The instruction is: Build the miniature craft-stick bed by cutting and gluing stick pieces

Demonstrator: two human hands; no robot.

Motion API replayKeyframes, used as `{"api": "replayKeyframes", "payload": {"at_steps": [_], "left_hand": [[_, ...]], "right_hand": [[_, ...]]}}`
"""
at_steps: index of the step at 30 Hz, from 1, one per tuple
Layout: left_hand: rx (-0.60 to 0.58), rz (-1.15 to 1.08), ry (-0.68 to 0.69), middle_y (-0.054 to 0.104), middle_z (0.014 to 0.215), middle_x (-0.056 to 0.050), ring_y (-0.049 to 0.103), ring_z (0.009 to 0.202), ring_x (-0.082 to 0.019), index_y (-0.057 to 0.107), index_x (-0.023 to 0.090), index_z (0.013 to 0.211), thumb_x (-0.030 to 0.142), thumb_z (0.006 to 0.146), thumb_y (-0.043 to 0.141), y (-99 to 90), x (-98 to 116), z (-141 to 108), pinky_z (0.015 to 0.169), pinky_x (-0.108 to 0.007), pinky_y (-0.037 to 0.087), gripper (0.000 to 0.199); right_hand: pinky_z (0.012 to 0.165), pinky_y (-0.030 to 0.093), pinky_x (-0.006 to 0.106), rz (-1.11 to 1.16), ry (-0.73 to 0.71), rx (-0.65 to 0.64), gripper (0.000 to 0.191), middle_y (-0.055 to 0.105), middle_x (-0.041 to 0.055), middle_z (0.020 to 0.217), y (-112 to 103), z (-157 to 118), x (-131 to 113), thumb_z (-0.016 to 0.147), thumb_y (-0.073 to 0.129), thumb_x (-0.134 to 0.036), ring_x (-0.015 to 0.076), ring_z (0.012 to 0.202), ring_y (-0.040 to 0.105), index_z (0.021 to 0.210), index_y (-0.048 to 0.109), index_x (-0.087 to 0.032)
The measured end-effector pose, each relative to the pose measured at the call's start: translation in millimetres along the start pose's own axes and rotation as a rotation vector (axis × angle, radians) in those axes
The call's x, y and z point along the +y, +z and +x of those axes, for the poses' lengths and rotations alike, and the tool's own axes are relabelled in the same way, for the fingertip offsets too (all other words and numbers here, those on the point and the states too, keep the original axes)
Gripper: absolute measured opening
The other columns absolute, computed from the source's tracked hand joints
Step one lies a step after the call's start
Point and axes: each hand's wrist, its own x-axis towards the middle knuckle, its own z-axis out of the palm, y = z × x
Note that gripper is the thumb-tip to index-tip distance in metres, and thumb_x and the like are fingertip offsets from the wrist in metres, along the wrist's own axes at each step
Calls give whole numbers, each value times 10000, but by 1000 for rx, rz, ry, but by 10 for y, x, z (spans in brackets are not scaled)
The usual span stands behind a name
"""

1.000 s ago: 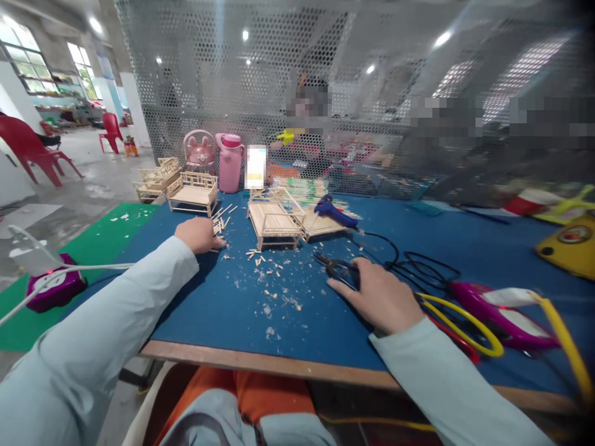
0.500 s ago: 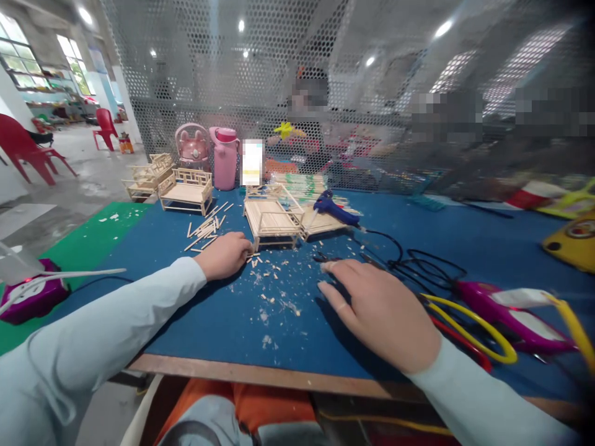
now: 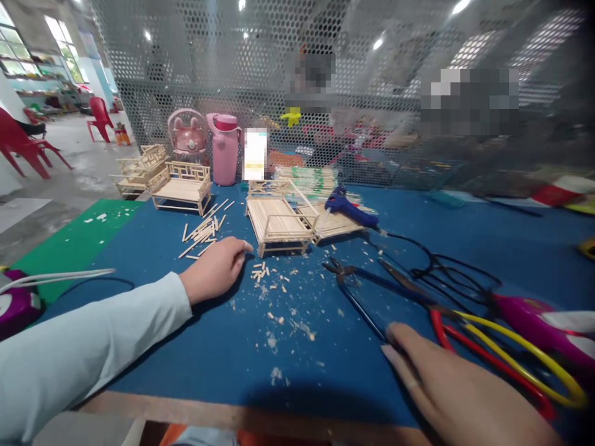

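My left hand point(image 3: 214, 270) rests on the blue tabletop with its fingers curled together. Whatever lies inside them, if anything, is hidden. The index fingertip points at the near left leg of a small wooden-stick bed frame point(image 3: 281, 223). Loose sticks point(image 3: 203, 233) lie just behind this hand, and short cut bits point(image 3: 259, 271) to its right. My right hand point(image 3: 458, 387), slightly blurred, is low at the right, its thumb and fingertips around the end of one dark blue handle of the pliers point(image 3: 341, 271). The pliers lie spread on the table.
Scissors with red and yellow handles point(image 3: 514, 350) lie right of the pliers. A blue glue gun point(image 3: 348, 209) rests on a stick panel, its black cable point(image 3: 446, 263) looping right. Finished small stick benches point(image 3: 182, 188), a pink bottle point(image 3: 225, 152) and a mesh screen point(image 3: 209, 62) stand behind.
My right hand has drawn back toward me and right, uncovering the pliers and coming to one handle's end. My left hand has shifted slightly left, away from the cut bits. The view has shifted too.
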Motion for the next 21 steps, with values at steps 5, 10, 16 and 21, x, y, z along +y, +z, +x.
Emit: {"api": "replayKeyframes", "payload": {"at_steps": [5, 10, 16, 21], "left_hand": [[-128, 153, 82, 583, 891, -79, 558, 799, -174, 650, 170, 991, 169, 853, 373, 24, 32, 19, 747, -309, 459, 309], [-151, 167, 121, 564, 880, -61, 545, 820, -184, 651, 228, 1019, 146, 855, 360, 50, 84, -5, 718, -308, 450, 344], [22, -77, 76, 587, 910, -55, 546, 861, -158, 606, 179, 945, 41, 781, 360, 80, 91, -35, 806, -300, 446, 325], [461, -355, -239, 556, 796, -22, 523, 791, -142, 476, 176, 782, 29, 717, 379, 57, 36, 282, 794, -298, 439, 188]], "right_hand": [[409, 294, 304, -99, 96, -171, 190, 615, 55, 526, -29, 362, -105, 857, 333, -266, 247, 459, 595, 821, 514, -222], [435, 277, 300, -136, 117, -279, 157, 670, 74, 623, -118, 527, -134, 852, 381, -247, 264, 571, 647, 781, 518, -217], [498, 329, 302, -80, -14, -212, 154, 686, 58, 703, -474, 720, -291, 839, 440, -279, 238, 628, 637, 772, 570, -230], [620, 390, 264, 250, -457, -215, 180, 703, 15, 810, -445, 1255, -735, 834, 480, -235, 180, 755, 633, 795, 654, -257]]}}
